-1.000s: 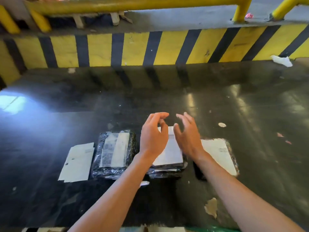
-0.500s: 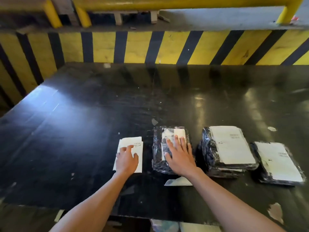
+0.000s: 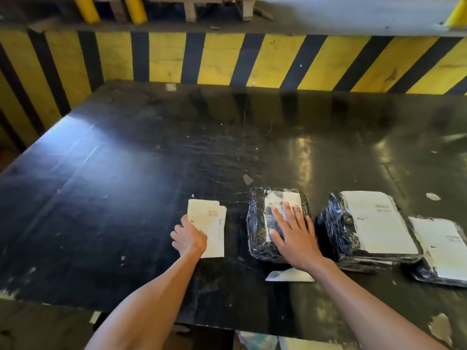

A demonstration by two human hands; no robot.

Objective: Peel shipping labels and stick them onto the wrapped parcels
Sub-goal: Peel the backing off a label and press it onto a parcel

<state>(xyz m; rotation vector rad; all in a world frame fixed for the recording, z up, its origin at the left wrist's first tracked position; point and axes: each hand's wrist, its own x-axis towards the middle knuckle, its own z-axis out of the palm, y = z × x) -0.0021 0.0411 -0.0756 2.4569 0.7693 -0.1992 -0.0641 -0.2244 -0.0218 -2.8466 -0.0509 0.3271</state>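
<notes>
Three black plastic-wrapped parcels lie in a row on the black table (image 3: pixel 126 185). My right hand (image 3: pixel 293 233) rests flat, fingers spread, on the left parcel (image 3: pixel 257 223), which shows only a small pale patch under the wrap. The middle parcel (image 3: pixel 374 223) and the right parcel (image 3: pixel 439 248) each carry a large white label on top. Left of the row lies a small stack of white shipping labels (image 3: pixel 212 221). My left hand (image 3: pixel 188 237) sits on the stack's near left edge, fingers curled at the paper.
A white paper scrap (image 3: pixel 288 275) lies at the table's near edge by my right wrist. A yellow-and-black striped barrier (image 3: pixel 227 56) stands behind the table, with yellow rails above. Small paper bits dot the table.
The view swung left. Both hands left the middle parcel: the right came down flat on the left parcel, the left went to the label stack and now curls at its edge.
</notes>
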